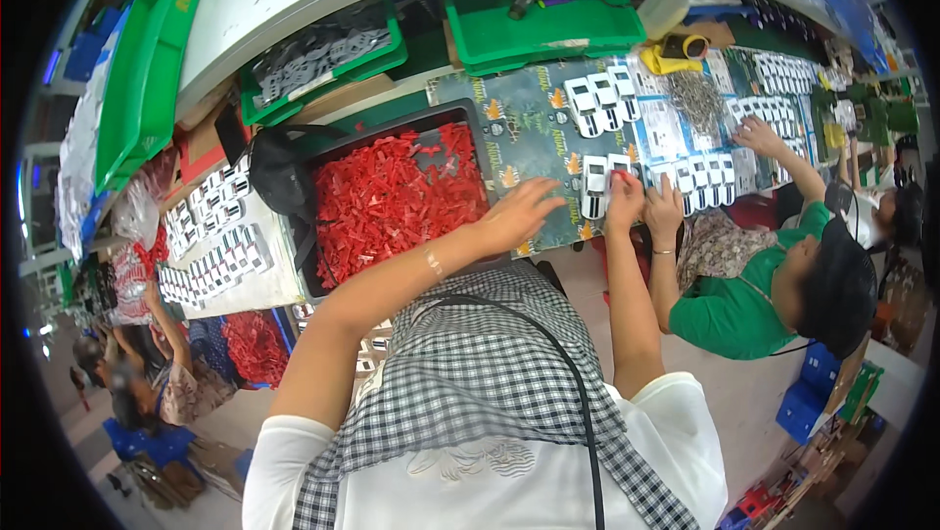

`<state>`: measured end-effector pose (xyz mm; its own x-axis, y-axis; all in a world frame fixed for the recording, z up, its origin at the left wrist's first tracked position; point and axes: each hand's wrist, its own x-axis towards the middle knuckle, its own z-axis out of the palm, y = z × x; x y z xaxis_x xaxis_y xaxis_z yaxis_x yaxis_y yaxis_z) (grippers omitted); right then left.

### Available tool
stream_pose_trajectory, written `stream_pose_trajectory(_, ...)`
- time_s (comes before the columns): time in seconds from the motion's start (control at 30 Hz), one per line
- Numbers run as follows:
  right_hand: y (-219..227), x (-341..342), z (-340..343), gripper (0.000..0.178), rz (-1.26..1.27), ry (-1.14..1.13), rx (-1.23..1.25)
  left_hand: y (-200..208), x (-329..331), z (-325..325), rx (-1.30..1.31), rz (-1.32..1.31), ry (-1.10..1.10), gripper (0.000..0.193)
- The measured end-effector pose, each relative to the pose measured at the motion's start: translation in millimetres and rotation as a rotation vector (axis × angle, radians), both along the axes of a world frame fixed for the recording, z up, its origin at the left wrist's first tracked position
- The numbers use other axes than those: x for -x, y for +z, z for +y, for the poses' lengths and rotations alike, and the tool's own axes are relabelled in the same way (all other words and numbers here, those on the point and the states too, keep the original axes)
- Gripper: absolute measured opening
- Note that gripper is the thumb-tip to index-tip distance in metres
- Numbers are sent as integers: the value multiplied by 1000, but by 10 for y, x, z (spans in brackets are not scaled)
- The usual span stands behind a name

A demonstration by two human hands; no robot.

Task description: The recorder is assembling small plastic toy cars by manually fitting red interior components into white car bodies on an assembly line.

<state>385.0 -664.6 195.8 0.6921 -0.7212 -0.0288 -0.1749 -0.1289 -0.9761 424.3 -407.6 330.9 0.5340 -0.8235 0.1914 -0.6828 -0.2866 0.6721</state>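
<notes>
My left hand (524, 215) reaches over the patterned mat (509, 138) beside the black tray's right edge. Its fingers are apart and it holds nothing. My right hand (625, 205) is closed in a pinch on a small red strip (619, 176), which it holds at a pair of white car-shaped plastic shells (593, 175). Its fingertips partly hide the right-hand shell. Farther back stands a group of similar white shells (600, 104) with dark openings. The black tray (478, 128) at left holds a heap of red plastic strips (392, 192).
At right a co-worker in green has one hand (665, 209) close to mine, near a row of white shells (707, 182). A pile of small metal parts (695, 102) lies behind. Green bins (543, 55) line the back; a black bag (279, 172) overlaps the tray's left side.
</notes>
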Motion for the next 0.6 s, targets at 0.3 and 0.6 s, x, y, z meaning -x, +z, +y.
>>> stream_pose_trajectory(0.3,250,60,29,20,-84,-89,-298,-1009,-359,-991,-305,-368,-415,46)
stream_pose_trajectory(0.6,23,2,-222,25,48,-7,-328,-1123,-73,-941,-454,-358,-97,49)
